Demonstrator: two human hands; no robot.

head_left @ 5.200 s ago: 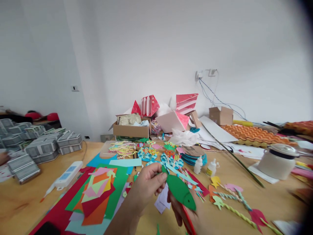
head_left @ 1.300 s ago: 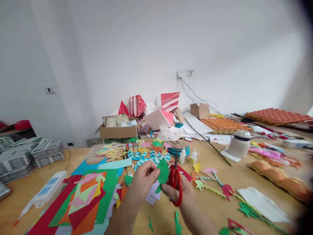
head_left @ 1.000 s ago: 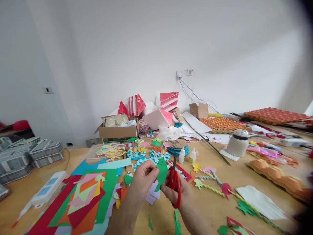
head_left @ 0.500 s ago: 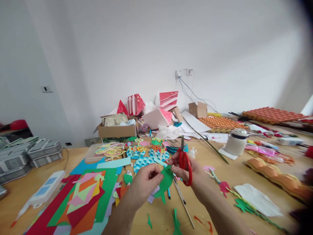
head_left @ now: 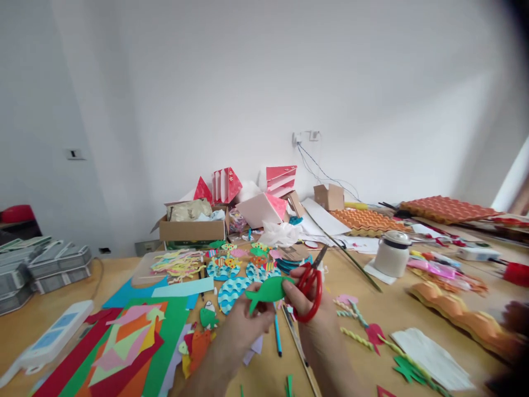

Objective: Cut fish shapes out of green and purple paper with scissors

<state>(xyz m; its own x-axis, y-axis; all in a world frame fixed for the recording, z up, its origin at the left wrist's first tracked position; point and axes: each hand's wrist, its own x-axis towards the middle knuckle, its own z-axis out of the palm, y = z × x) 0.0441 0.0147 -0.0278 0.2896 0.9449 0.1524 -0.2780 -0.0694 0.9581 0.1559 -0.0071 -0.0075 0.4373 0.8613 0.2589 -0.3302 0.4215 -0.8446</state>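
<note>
A green paper fish [head_left: 270, 290] is held level between my two hands, its tail pointing left. The fingers of my left hand [head_left: 252, 320] are behind and below the tail end. My right hand [head_left: 308, 303] pinches the other end with thumb and fingers, and red-handled scissors [head_left: 311, 286] hang in the same hand, blades pointing up and right. Beneath the hands lie a blue pen [head_left: 278, 335] and a long thin brush [head_left: 298, 347]. Blue wavy discs [head_left: 233, 292] with small paper fish sit just beyond.
Coloured paper sheets [head_left: 128, 342] and a white glue gun [head_left: 58, 336] lie on the left. Behind stand a cardboard box [head_left: 192, 230] and pink folded shapes [head_left: 226, 184]. At right are a lidded pot [head_left: 392, 255], braided cords, a white cloth [head_left: 432, 355] and egg trays [head_left: 450, 208].
The green fish has turned from hanging tail-down to lying level. The scissors have tilted to the right. My left hand has moved lower, beneath the fish, and the view has shifted slightly.
</note>
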